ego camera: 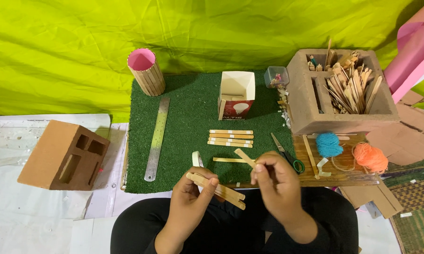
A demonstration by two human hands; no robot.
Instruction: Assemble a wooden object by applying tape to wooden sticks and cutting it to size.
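Observation:
My left hand [189, 200] grips a small bundle of flat wooden craft sticks [216, 189] that points to the lower right. My right hand [277, 188] pinches a single wooden stick [244, 157] by its near end, tilted up to the left. Both hands hover over the near edge of a green turf mat [188, 122]. On the mat in front of them lie several sticks in a row [231, 138], one more loose stick [228, 160], and a roll of white tape [196, 158] beside my left hand.
A steel ruler [157, 138], a pink-lined stick cup [146, 71], an open white carton [237, 94] and green-handled scissors [287, 153] sit on the mat. Right: hollow brick full of sticks [343, 89], blue yarn [328, 144], orange yarn [371, 157]. Left: another hollow brick [64, 155].

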